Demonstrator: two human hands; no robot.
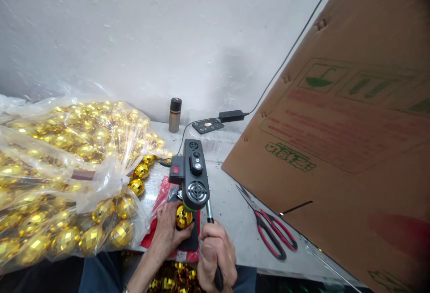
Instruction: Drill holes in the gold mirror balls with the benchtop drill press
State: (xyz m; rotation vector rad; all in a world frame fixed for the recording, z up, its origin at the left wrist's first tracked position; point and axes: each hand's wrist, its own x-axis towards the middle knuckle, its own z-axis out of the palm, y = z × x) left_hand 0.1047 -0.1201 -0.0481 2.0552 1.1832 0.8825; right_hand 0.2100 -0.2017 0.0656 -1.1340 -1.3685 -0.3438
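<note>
My left hand (171, 228) holds a gold mirrored ball (183, 217) between thumb and fingers, under the front end of a black machine (196, 176) with round grilles. Wrapped round the black grip of a metal lever (209, 211) at the machine's right side is my right hand (217, 252). A black base and red plastic (152, 234) lie beneath the ball. Several loose gold balls (137, 187) sit left of the machine.
Clear bags of gold balls (67, 239) cover the left side. Red-and-black scissors (273, 234) lie at right, beside a large cardboard box (336, 127). Behind the machine stand a flask (174, 115) and a power adapter (231, 115) with a cable. More gold balls (173, 277) are below the table edge.
</note>
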